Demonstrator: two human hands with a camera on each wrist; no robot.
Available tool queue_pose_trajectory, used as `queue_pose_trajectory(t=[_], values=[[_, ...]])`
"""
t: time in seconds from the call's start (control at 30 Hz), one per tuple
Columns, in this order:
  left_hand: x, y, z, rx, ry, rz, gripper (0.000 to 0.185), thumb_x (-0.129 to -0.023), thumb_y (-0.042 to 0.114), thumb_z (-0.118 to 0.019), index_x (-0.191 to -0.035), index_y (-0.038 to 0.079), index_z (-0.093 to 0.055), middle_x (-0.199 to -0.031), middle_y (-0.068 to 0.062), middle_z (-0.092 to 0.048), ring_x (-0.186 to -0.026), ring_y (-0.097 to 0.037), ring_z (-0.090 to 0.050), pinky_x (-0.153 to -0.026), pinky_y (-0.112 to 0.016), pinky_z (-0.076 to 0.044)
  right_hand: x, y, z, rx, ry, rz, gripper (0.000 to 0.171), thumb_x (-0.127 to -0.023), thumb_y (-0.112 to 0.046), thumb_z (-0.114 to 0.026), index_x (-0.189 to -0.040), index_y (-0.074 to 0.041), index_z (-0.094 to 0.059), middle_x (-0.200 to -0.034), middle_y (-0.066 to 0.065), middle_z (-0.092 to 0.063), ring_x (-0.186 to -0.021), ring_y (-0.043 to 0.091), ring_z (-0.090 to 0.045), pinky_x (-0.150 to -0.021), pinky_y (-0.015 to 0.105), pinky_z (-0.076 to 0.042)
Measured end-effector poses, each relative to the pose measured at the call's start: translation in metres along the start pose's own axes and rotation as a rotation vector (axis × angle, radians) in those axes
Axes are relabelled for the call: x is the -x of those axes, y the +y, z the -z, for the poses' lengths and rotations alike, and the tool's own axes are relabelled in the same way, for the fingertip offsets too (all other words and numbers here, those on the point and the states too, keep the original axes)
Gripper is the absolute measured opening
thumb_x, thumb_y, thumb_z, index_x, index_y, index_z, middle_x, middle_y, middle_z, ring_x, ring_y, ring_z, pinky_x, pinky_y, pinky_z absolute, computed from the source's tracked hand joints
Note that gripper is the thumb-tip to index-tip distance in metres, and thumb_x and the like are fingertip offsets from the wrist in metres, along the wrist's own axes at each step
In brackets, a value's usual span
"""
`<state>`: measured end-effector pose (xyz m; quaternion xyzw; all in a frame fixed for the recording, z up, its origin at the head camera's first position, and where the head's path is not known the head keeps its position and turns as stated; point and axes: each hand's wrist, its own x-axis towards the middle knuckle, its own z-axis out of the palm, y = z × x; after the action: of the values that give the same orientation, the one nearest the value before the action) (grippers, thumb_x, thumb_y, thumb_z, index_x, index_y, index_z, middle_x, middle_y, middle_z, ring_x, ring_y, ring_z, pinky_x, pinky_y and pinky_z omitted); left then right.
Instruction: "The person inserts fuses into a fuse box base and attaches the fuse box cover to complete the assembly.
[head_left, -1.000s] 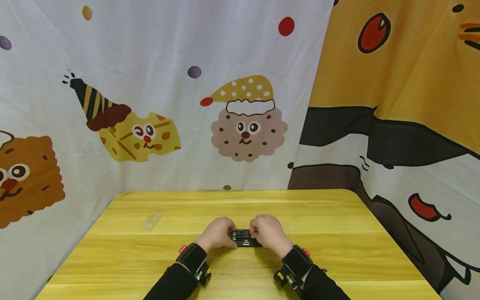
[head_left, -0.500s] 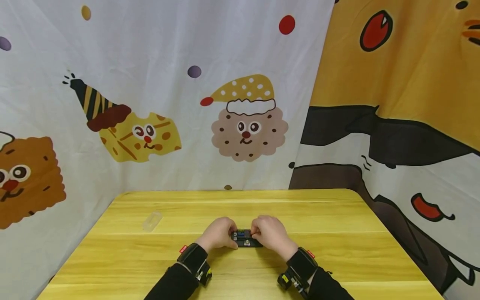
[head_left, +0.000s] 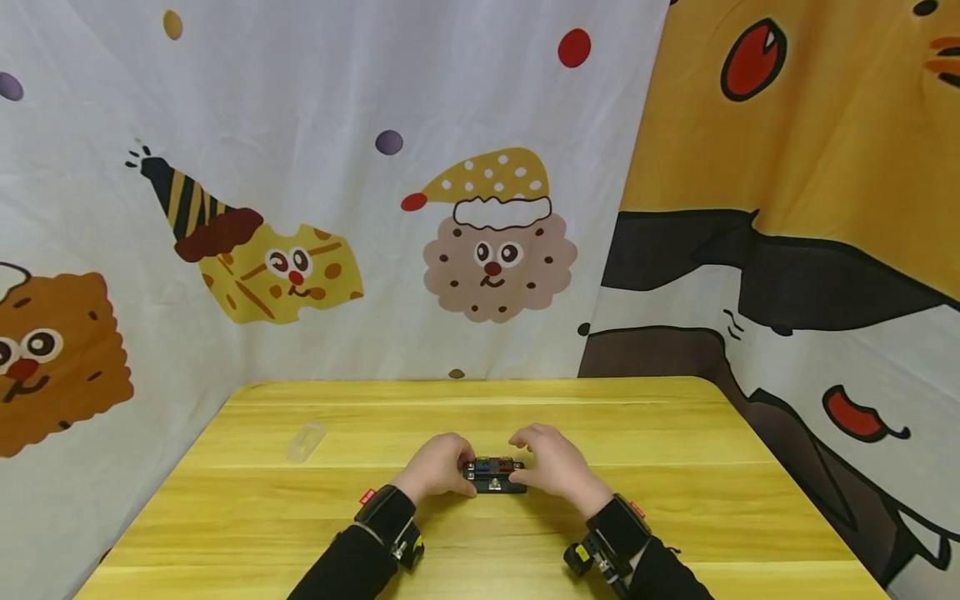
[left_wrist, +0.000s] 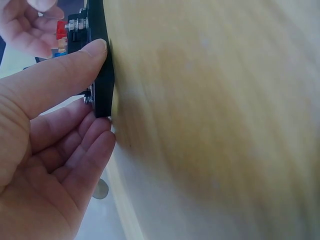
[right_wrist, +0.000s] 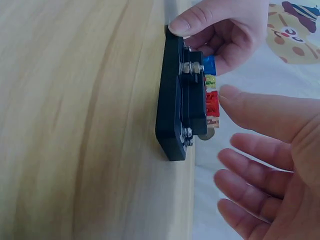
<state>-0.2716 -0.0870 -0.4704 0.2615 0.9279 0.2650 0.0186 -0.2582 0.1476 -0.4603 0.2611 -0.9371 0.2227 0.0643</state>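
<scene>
A small black fuse block (head_left: 493,477) with blue, yellow and red fuses lies flat on the yellow wooden table (head_left: 675,500), near its front middle. My left hand (head_left: 444,467) holds the block's left end. Its thumb (left_wrist: 75,65) presses on the near edge, and in the right wrist view the other fingers (right_wrist: 225,35) curl round the far side by the blue fuse (right_wrist: 209,64). My right hand (head_left: 546,463) hovers at the block's right end with fingers spread and holds nothing. Its thumb (right_wrist: 265,112) is close to the red fuse (right_wrist: 212,104), with a small gap between them.
A small clear plastic cover (head_left: 303,441) lies on the table at the back left. Cartoon-printed cloth (head_left: 480,208) hangs close behind the table and along both sides. Bare wood lies to the right of the hands.
My right hand has uncurled its fingers from the block and drawn slightly to the right, which uncovers the red fuse. The left hand and the block have stayed put.
</scene>
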Motion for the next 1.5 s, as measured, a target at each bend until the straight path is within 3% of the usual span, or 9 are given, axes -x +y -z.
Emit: queue_pose_trajectory(t=[0.2,0.57,0.87,1.5], values=[[0.001,0.001,0.000,0.000,0.005,-0.002,0.038,-0.065,0.021,-0.093,-0.094,0.007,-0.072,-0.078,0.003,-0.058,-0.067,-0.010,-0.048,-0.069,-0.030,-0.046,0.002,0.004,-0.001,-0.023,-0.072,-0.039,0.055,-0.076,-0.026,-0.087,-0.121,-0.004,-0.065,-0.108,0.008,-0.063,-0.103,0.030,-0.059,-0.085,0.045,-0.049],[0.001,0.002,-0.001,-0.010,0.009,-0.015,0.038,-0.065,0.020,-0.093,-0.094,0.007,-0.073,-0.078,0.003,-0.059,-0.068,-0.010,-0.049,-0.071,-0.031,-0.048,0.002,0.007,-0.005,-0.039,-0.144,-0.049,0.057,-0.072,-0.025,-0.089,-0.117,0.001,-0.066,-0.106,0.009,-0.062,-0.099,0.029,-0.060,-0.089,0.047,-0.048],[0.001,0.002,0.000,-0.020,0.024,-0.019,0.040,-0.064,0.020,-0.094,-0.093,0.005,-0.073,-0.079,0.002,-0.059,-0.069,-0.010,-0.049,-0.070,-0.031,-0.047,0.000,0.009,-0.008,-0.013,-0.134,-0.013,0.044,-0.072,-0.022,-0.089,-0.108,-0.005,-0.072,-0.099,0.003,-0.061,-0.091,0.022,-0.058,-0.084,0.043,-0.049],[0.002,0.000,-0.001,-0.032,0.020,-0.015,0.039,-0.065,0.021,-0.094,-0.094,0.006,-0.073,-0.082,0.003,-0.060,-0.071,-0.010,-0.051,-0.072,-0.032,-0.049,-0.001,0.015,-0.013,-0.048,-0.130,-0.012,0.044,-0.072,-0.023,-0.089,-0.109,-0.005,-0.072,-0.098,0.000,-0.059,-0.088,0.019,-0.057,-0.082,0.041,-0.049]])
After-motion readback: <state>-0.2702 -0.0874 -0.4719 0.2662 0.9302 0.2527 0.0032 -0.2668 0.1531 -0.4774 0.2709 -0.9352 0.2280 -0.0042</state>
